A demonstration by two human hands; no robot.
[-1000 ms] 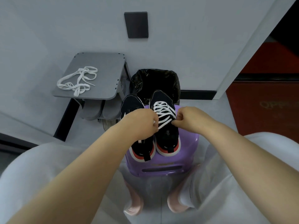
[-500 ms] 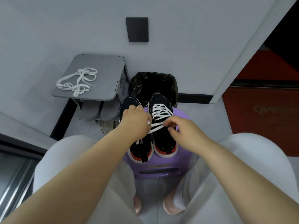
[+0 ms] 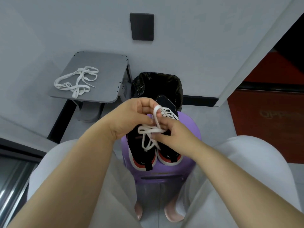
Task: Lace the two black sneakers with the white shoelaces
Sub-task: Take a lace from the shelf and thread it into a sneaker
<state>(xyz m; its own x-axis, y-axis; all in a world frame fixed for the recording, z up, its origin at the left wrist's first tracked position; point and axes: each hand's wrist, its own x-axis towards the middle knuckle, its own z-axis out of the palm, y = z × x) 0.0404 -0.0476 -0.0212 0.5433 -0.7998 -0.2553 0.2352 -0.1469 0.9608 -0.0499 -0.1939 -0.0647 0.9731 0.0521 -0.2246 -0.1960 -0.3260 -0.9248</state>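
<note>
Two black sneakers stand side by side on a purple stool (image 3: 190, 167). The right sneaker (image 3: 167, 155) carries a white shoelace (image 3: 148, 131) through its eyelets. Its loose ends are gathered above the tongue. My left hand (image 3: 130, 119) pinches a loop of that lace. My right hand (image 3: 174, 134) grips the crossed strands beside it. The left sneaker (image 3: 139, 153) is mostly hidden under my left hand, and no lace shows on it. A second white shoelace (image 3: 77, 83) lies in a loose heap on a grey side table (image 3: 107, 74).
A bin with a black liner (image 3: 158, 86) stands behind the stool against the wall. My knees in light trousers flank the stool. A dark doorway and red floor lie to the right.
Both hands have lifted the lace ends off the right sneaker and brought them together into a loop. The view has tilted down toward my lap.
</note>
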